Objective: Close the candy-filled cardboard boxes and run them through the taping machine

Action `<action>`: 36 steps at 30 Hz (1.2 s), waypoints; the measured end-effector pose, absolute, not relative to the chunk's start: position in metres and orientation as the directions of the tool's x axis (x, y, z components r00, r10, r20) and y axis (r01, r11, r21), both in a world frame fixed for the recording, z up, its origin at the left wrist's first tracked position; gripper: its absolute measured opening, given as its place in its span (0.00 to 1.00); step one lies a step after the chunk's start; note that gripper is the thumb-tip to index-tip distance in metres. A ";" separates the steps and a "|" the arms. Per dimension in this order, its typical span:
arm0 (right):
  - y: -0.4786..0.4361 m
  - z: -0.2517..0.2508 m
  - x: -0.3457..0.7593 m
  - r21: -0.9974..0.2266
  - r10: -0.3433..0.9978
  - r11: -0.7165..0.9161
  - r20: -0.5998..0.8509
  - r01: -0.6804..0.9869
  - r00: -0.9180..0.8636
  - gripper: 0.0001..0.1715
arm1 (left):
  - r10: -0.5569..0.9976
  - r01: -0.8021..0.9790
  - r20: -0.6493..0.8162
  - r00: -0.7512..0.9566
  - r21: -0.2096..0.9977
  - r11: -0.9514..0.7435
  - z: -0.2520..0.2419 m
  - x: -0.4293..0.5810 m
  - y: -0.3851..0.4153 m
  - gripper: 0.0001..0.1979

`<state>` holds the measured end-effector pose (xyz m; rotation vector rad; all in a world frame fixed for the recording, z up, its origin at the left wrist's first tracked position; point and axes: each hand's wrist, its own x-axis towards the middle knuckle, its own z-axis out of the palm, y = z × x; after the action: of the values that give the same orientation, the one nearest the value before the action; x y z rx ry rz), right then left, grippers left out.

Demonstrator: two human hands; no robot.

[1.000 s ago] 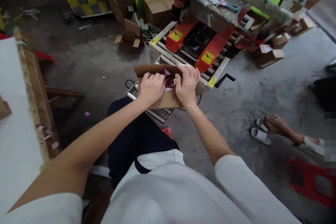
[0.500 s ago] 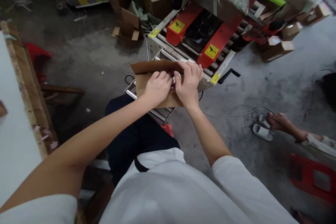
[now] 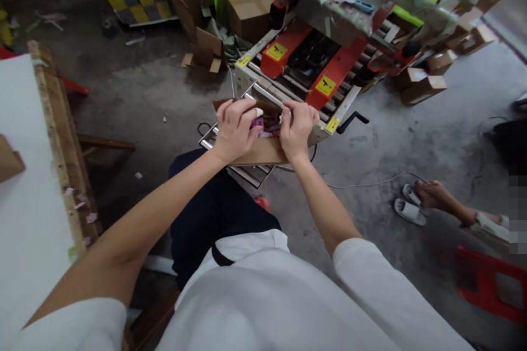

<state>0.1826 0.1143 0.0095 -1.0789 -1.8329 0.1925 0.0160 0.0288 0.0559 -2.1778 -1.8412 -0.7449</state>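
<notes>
A small brown cardboard box [image 3: 263,151] rests on the front rollers of a carton-sealing machine [image 3: 307,63] with red side guides. Purple and pink items [image 3: 269,122] show inside it. My left hand [image 3: 234,129] curls over the box's left side, fingers bent on the far flap. My right hand [image 3: 297,127] grips the right side, fingers pinching the flap edge. Both hands press on the box top.
A white-topped wooden table [image 3: 37,175] stands at the left. Loose cardboard boxes [image 3: 422,85] lie beyond the machine and another [image 3: 206,52] on the concrete floor. Another person's foot and sandals [image 3: 415,203] sit at the right, beside a red stool [image 3: 489,279]. A cable crosses the floor.
The far flap, flat and wide earlier, is now folded in under my left hand. My hands have shifted slightly up the box and the purple contents show again.
</notes>
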 end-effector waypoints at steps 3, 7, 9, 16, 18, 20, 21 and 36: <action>0.115 0.005 0.186 -0.550 0.760 0.579 0.632 0.602 -0.154 0.32 | 0.910 0.977 0.406 0.090 0.141 -0.160 0.081 0.006 0.027 0.38; 0.120 0.000 0.182 -0.487 0.756 0.603 0.600 0.632 -0.260 0.34 | 0.973 0.971 -0.011 0.231 0.068 -0.230 0.095 -0.004 0.045 0.63; 0.123 0.001 0.178 -0.458 0.757 0.610 0.578 0.647 -0.305 0.34 | 0.956 0.970 -0.171 0.239 0.002 -0.242 0.090 -0.001 0.048 0.68; 0.108 0.014 0.184 -0.438 0.720 0.668 0.585 0.601 -0.373 0.26 | 0.991 0.988 -0.067 0.117 -0.097 -0.123 0.071 0.024 0.004 0.67; 0.088 0.005 0.194 -0.478 0.730 0.614 0.645 0.628 -0.223 0.22 | 0.997 0.993 -0.024 0.075 -0.087 -0.077 0.068 0.027 -0.006 0.63; 0.067 -0.013 0.203 -0.529 0.761 0.528 0.643 0.664 -0.092 0.29 | 1.000 0.998 0.009 0.002 -0.060 -0.001 0.064 0.031 -0.009 0.61; 0.058 -0.023 0.206 -0.549 0.785 0.495 0.615 0.674 -0.076 0.34 | 0.999 0.998 0.020 -0.037 -0.045 0.038 0.063 0.034 -0.008 0.60; 0.128 -0.025 0.204 -0.317 0.879 0.462 0.287 0.828 -0.380 0.40 | 0.991 0.987 -0.015 -0.134 0.085 0.135 0.074 0.052 0.021 0.28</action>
<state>0.2041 0.1283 -0.0249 -1.4320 -2.3031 0.1677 0.0518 0.0208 0.0738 -2.1096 -2.4166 -0.0862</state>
